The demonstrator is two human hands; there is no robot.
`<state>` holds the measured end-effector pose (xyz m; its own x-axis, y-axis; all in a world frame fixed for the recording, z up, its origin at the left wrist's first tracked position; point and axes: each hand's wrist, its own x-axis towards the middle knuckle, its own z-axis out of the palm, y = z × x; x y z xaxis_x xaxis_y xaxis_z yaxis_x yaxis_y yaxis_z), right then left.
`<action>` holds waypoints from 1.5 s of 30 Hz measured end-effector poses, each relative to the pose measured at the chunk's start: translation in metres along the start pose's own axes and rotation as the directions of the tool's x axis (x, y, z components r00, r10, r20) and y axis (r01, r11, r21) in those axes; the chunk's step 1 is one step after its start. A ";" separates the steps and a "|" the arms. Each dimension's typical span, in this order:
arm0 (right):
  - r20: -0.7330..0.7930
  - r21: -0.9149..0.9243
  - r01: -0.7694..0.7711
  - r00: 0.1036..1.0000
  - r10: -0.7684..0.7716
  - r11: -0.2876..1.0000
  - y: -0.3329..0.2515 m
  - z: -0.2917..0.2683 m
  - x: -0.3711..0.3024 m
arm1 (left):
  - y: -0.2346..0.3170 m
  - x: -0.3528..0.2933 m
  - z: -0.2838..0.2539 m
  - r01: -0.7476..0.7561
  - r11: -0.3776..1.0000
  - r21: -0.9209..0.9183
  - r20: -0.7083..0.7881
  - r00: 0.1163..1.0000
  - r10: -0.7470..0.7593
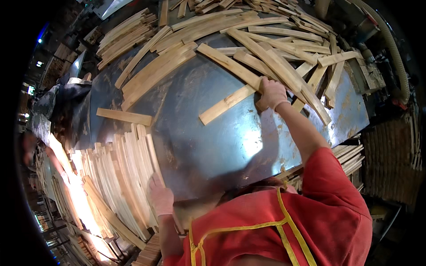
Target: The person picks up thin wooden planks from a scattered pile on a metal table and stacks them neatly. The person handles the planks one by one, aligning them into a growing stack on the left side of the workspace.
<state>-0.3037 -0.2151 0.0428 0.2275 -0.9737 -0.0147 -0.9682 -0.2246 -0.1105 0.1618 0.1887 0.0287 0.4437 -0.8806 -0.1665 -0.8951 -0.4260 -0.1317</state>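
My right hand (273, 94), in a pale glove, reaches across the metal table (208, 155) and is closed on the near end of a flat wooden strip (228, 65). A shorter wooden strip (227, 104) lies beside that hand, angled toward the middle of the table. At the lower left, my gloved left hand (160, 199) rests against the outermost strip of a tight row of wooden strips (126, 173). Its fingers lie extended along the wood; part of them is hard to make out.
Loose wooden strips (284, 66) cross each other at the far right. Several strips (159, 73) lie side by side at the far left, with a single strip (124, 116) nearer. Stacked wood (390, 155) stands beyond the right edge. A ribbed hose (395, 53) hangs at upper right.
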 end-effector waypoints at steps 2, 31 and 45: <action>0.185 0.133 0.056 0.979 -0.080 0.990 -0.023 -0.013 -0.027 | 0.000 -0.003 0.011 0.065 0.998 0.018 0.027 0.997 -0.066; 0.230 0.908 -0.230 0.972 0.044 0.351 -0.118 0.006 -0.082 | 0.178 -0.020 -0.024 0.065 0.660 -0.749 0.293 0.925 0.241; -0.270 0.680 0.157 0.962 0.047 0.716 -0.170 0.034 -0.134 | 0.014 -0.065 0.015 0.195 0.974 0.111 -0.076 0.979 -0.188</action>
<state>-0.1659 -0.0456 0.0302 0.1455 -0.9574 0.2494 -0.5867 -0.2865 -0.7574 0.1213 0.2431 0.0234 0.5990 -0.7982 -0.0637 -0.7804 -0.5642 -0.2695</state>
